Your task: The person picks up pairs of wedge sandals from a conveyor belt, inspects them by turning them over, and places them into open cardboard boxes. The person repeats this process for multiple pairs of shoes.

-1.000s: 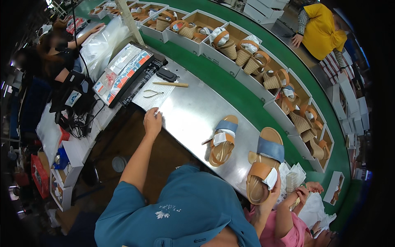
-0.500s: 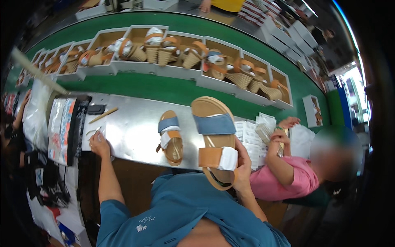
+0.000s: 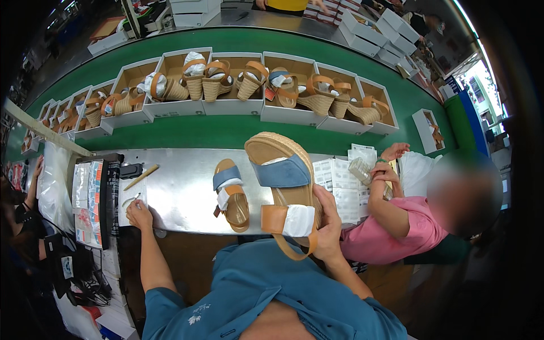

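My right hand (image 3: pixel 327 226) grips a wedge sandal (image 3: pixel 287 195) by its side, holding it up over the table's front edge. The sandal has a blue toe strap, a tan ankle strap wrapped in white paper and a woven sole edge. To its left a second sandal (image 3: pixel 231 195) of the same colours lies on the metal table. My left hand (image 3: pixel 139 215) rests at the table's left end, fingers drawn together beside a small thin curved item (image 3: pixel 131 201) on a white sheet (image 3: pixel 127 192). What its fingers hold, if anything, is too small to name.
Beyond the metal table (image 3: pixel 175 192), open shoe boxes (image 3: pixel 232 105) with wedge sandals line a green belt (image 3: pixel 198 129). A yellowish stick (image 3: pixel 140 177) and a black device (image 3: pixel 131 170) lie near a box of labels (image 3: pixel 89 198). At right, a person in pink (image 3: pixel 391 226) sits beside printed sheets (image 3: pixel 344 187).
The view has shifted. The held sandal has turned slightly, showing more of its woven side edge. My left hand stays beside the white sheet; the other sandal remains on the table.
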Available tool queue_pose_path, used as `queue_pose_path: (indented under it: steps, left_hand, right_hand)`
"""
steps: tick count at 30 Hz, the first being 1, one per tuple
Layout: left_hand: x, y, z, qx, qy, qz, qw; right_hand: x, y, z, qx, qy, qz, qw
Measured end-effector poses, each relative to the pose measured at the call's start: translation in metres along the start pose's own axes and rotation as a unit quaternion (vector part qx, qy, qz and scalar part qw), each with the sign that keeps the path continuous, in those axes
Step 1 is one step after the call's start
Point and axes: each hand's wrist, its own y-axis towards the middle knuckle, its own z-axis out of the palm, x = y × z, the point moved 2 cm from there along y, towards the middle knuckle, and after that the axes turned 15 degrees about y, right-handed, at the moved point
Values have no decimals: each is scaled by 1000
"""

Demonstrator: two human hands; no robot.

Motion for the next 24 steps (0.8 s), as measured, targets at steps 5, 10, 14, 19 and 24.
queue_pose_path:
  steps: [5, 10, 14, 19, 24]
  left_hand:
    - [19, 25, 20, -1, -217, -5, 976]
    - [-44, -2, -38, 16, -505, 31, 863]
    - [-126, -76, -146, 152, -619, 157, 754]
    - [-176, -140, -225, 287, -613, 286, 679]
    - [-192, -160, -260, 294, -587, 363, 661]
  right_hand:
    - [3, 0, 1, -2, -16, -13, 1000]
    - [-5, 1, -1, 24, -8, 64, 998]
    - [-15, -7, 4, 16, 222, 254, 941]
    - [-22, -10, 9, 24, 199, 257, 945]
    - [-10, -3, 13, 50, 31, 113, 992]
